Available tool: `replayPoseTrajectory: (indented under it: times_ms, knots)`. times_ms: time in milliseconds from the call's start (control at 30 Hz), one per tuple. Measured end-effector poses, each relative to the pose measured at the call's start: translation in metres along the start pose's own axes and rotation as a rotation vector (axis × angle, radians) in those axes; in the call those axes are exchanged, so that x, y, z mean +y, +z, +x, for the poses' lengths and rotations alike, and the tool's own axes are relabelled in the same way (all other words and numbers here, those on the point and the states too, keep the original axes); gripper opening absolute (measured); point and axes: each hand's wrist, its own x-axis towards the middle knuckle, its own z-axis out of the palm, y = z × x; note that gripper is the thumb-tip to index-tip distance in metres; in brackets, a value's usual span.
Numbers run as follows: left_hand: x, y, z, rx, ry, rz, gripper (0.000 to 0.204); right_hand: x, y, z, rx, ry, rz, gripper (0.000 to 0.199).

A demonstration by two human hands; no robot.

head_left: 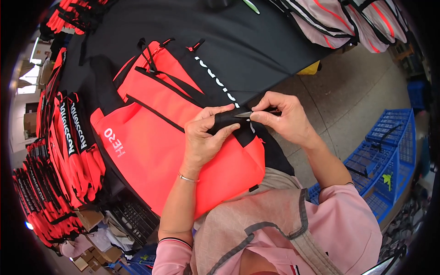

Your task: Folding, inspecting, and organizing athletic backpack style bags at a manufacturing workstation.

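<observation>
A bright coral-red and black bag (151,151) lies flat across the black-covered table's near edge and over my lap. My left hand (206,135) is closed on the bag's black side panel, pinching a fold of it between thumb and fingers. Opposite it, my right hand (282,117) grips a small pointed metal tool, probably thread snips (243,115), whose tip lies against the pinched black fabric. Most of the tool is hidden by the fingers. Black straps (176,87) and cords lie across the upper part of the bag.
Stacked coral-red and black bags (73,146) stand on the left. Pink-grey bags (321,23) with black edging lie at the table's far right. Blue plastic crates (380,151) sit on the concrete floor to the right. The black table cover (261,46) stretches beyond the bag.
</observation>
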Motion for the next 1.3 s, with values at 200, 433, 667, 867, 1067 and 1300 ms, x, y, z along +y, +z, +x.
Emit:
replayPoseTrajectory:
  times_ms: [200, 433, 667, 867, 1067, 1300]
  knots:
    - [0.039, 0.005, -0.046, -0.261, 0.295, 0.862, 0.037, 0.022, -0.022, -0.007, 0.136, 0.094, 0.121, 0.021]
    - [0.029, 0.006, -0.133, -0.035, 0.193, 0.696, 0.039, 0.011, -0.013, -0.027, 0.092, 0.182, 0.052, 0.020]
    - [0.031, 0.009, -0.123, 0.185, -0.816, -0.303, 0.035, -0.014, 0.015, -0.040, -0.125, 0.082, -0.002, 0.013]
    - [-0.001, 0.028, -0.124, 0.313, -0.518, -0.216, 0.028, -0.028, 0.010, -0.053, -0.685, -0.050, -0.850, 0.016]
    - [0.013, 0.029, -0.119, 0.389, -0.082, 0.408, 0.027, -0.009, 0.032, -0.038, -0.190, 0.102, -0.460, 0.018]
    - [0.011, 0.017, -0.091, 0.133, 0.232, 0.616, 0.020, 0.004, 0.034, -0.029, -0.242, 0.311, -0.248, 0.022]
